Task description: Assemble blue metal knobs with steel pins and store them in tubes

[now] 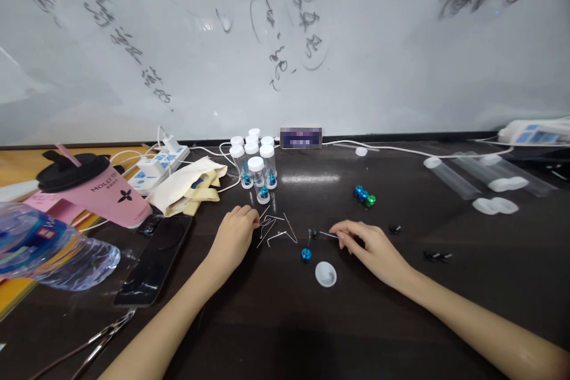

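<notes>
My right hand (369, 246) pinches a thin metal rod (328, 234) between thumb and fingertips. The rod's far end points at a small black piece (314, 234); whether they are joined I cannot tell. Just below lies a blue knurled piece (306, 255) with a thin stem. My left hand (237, 234) is closed and rests on the table, its fingertips at the edge of a pile of bent metal rods (278, 233). What those fingers hold, if anything, is hidden. A round white cap (326, 274) lies between the hands, nearer to me.
Clear tubes with white caps (256, 164) stand behind the left hand, several with blue pieces inside. Blue and green pieces (364, 196), black pieces (439, 256) and empty tubes (458, 178) lie right. A phone (155, 261), pink cup (104, 190) and bottle (57, 246) occupy the left.
</notes>
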Available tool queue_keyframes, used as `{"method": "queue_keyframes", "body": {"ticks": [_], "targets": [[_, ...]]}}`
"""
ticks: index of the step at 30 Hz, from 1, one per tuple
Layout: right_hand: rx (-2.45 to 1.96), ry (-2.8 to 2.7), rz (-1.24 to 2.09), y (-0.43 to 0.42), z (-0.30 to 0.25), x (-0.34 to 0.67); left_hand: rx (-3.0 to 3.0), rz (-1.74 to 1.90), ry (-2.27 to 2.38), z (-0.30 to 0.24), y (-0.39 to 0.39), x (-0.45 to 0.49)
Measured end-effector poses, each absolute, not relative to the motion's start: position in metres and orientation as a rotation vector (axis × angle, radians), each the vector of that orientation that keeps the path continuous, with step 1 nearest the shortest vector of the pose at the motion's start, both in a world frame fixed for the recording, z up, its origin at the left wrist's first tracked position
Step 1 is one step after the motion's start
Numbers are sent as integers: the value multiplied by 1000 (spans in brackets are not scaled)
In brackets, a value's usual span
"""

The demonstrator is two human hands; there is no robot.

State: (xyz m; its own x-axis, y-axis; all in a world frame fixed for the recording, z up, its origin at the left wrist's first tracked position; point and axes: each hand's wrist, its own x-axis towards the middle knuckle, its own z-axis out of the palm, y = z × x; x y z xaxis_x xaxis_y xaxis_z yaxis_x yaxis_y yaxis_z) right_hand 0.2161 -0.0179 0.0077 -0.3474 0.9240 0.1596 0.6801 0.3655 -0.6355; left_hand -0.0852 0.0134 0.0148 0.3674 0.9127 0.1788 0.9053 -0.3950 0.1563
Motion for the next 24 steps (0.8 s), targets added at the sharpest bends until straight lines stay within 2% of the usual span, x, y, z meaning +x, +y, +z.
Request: {"method": "queue_keyframes", "body": {"ticks": [24], "targets": [[-1383,-2158,631,-18,6,216,2326,361,1566,27,12,-92]]}}
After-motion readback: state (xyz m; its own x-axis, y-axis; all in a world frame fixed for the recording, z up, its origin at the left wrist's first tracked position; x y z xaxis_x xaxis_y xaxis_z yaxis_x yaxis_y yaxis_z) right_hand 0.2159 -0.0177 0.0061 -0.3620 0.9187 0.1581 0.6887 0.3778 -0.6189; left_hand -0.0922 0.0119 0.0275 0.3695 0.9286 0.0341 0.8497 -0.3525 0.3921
